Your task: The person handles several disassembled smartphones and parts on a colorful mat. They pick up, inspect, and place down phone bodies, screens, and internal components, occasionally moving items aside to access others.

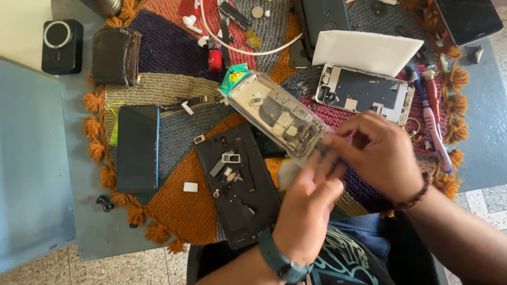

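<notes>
Fingers (338, 145) on clear packet (277, 113)

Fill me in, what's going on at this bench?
A person holds a clear plastic bag of small phone parts with both hands: the left hand and the right hand grip its near end above a woven mat. Beneath lie a black phone back panel with loose bits on it, an opened phone frame and a dark intact phone.
</notes>
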